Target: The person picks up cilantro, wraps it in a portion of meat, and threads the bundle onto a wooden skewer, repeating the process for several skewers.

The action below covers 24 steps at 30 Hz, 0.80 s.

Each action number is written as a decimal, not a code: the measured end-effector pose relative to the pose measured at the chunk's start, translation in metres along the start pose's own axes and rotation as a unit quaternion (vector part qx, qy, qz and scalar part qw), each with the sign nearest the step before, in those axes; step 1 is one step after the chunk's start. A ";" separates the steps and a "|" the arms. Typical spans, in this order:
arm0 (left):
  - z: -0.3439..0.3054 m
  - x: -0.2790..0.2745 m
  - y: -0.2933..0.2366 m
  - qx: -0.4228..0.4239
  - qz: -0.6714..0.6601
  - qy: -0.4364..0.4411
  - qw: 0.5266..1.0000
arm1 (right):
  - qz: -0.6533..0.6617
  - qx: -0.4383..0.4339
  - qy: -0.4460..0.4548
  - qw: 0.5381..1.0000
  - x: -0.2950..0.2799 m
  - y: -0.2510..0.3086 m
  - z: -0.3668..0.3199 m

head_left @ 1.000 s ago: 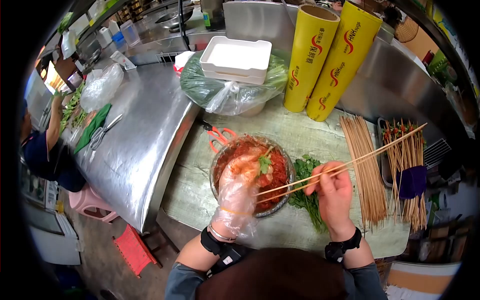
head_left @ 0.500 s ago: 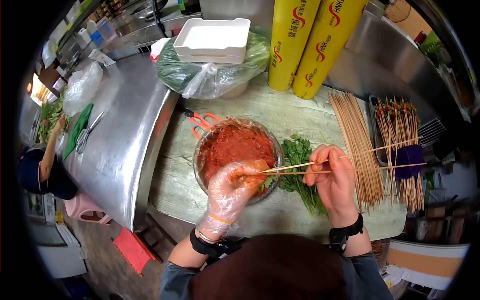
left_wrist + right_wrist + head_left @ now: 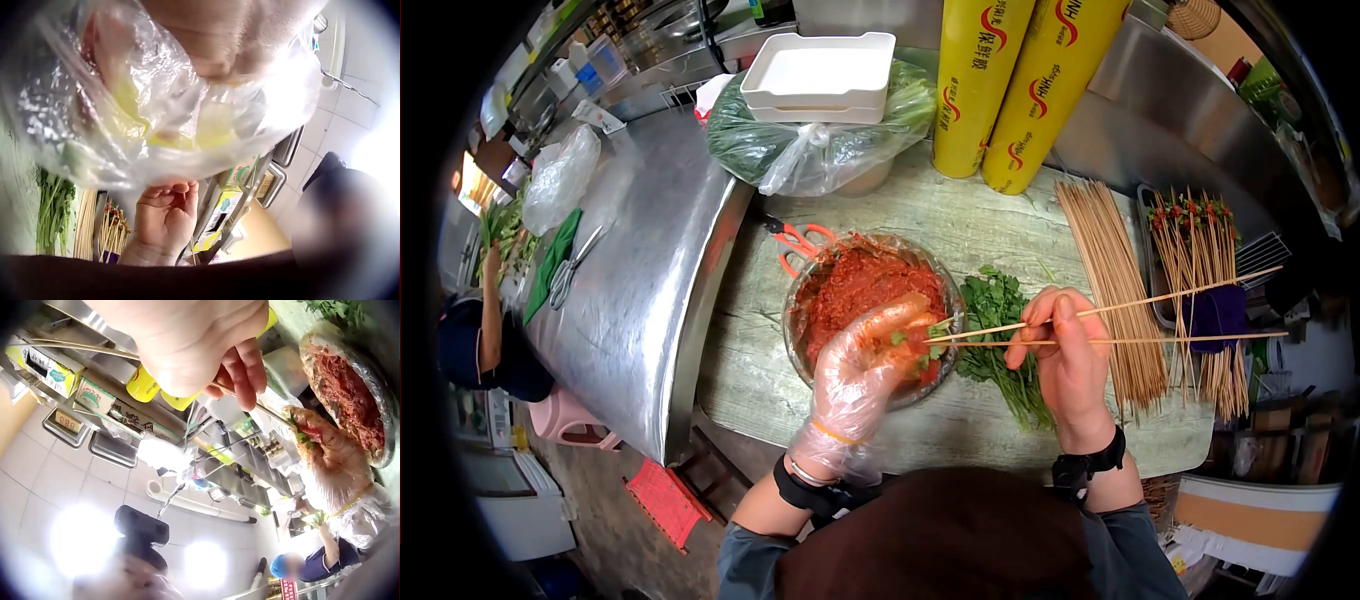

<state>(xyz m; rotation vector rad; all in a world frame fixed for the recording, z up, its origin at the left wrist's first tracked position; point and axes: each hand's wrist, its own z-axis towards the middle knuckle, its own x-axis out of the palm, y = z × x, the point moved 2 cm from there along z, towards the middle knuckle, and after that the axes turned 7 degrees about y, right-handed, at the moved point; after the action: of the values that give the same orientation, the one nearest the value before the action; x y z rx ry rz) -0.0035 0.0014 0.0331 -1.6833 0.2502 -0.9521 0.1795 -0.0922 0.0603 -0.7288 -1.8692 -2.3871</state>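
Observation:
My left hand (image 3: 855, 365), in a clear plastic glove smeared red, curls its fingers round red-coated meat and green leaves (image 3: 900, 340) over the near side of a bowl (image 3: 788, 330) of red seasoned meat. Two thin wooden skewers (image 3: 1180, 340) point into that hand; their tips are partly hidden by food and fingers. My bare right hand (image 3: 1072, 365) pinches both skewers, which fan apart towards the right. In the right wrist view, a skewer (image 3: 272, 414) reaches the leafy food at the gloved fingers (image 3: 306, 428).
Leafy greens (image 3: 1005, 345) lie between the hands. Loose skewers (image 3: 1112, 300) and a tray of loaded ones (image 3: 1195, 215) stand right. Behind are yellow film rolls (image 3: 980, 90) and a white container (image 3: 815, 80) on bagged vegetables. Orange-handled scissors (image 3: 800, 245) touch the bowl's left. Another person (image 3: 475, 345) works far left.
The left hand has drawn back from deep in the bowl to its near side, with meat and leaves showing in its fingers. The skewers have spread apart and the head view has shifted.

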 end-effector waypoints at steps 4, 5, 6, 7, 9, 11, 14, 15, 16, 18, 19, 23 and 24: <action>0.000 -0.001 -0.004 -0.047 -0.088 0.026 0.995 | -0.045 -0.003 0.016 0.999 0.003 0.005 0.001; -0.001 -0.002 -0.005 -0.062 -0.130 0.037 0.989 | -0.055 0.000 0.021 0.998 0.003 0.006 0.001; -0.001 -0.003 -0.004 -0.052 -0.144 0.037 0.988 | -0.064 0.005 0.022 0.998 0.004 0.007 0.001; -0.002 -0.004 -0.003 -0.041 -0.158 0.036 0.986 | -0.072 0.009 0.024 0.997 0.004 0.008 0.002; -0.003 -0.007 -0.001 -0.044 -0.170 0.039 0.984 | -0.089 0.015 0.035 0.995 0.006 0.010 0.003; -0.004 -0.010 0.001 -0.073 -0.167 0.044 0.982 | -0.105 0.019 0.053 0.993 0.006 0.013 0.004; -0.006 -0.008 -0.006 -0.103 -0.145 0.090 0.980 | -0.120 0.016 0.093 0.988 0.001 0.015 0.009; -0.006 -0.009 -0.006 -0.117 -0.152 0.084 0.978 | -0.113 0.014 0.103 0.988 0.000 0.015 0.011; -0.006 -0.010 -0.006 -0.130 -0.158 0.078 0.976 | -0.105 0.013 0.113 0.988 -0.002 0.014 0.014; -0.007 -0.009 -0.006 -0.144 -0.168 0.053 0.974 | -0.089 0.010 0.130 0.987 -0.005 0.011 0.018; -0.007 -0.007 -0.007 -0.146 -0.171 0.034 0.974 | -0.080 0.009 0.137 0.987 -0.006 0.010 0.019; -0.004 -0.007 -0.003 -0.155 -0.178 0.008 0.972 | -0.058 0.011 0.149 0.987 -0.010 0.003 0.024; -0.004 -0.009 -0.002 -0.151 -0.187 0.014 0.971 | -0.052 0.006 0.147 0.988 -0.011 0.004 0.023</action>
<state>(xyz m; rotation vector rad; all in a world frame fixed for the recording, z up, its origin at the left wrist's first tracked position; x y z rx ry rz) -0.0127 0.0050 0.0303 -2.0432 0.0985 -1.2665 0.1985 -0.0746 0.0642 -0.2631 -1.8367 -2.3811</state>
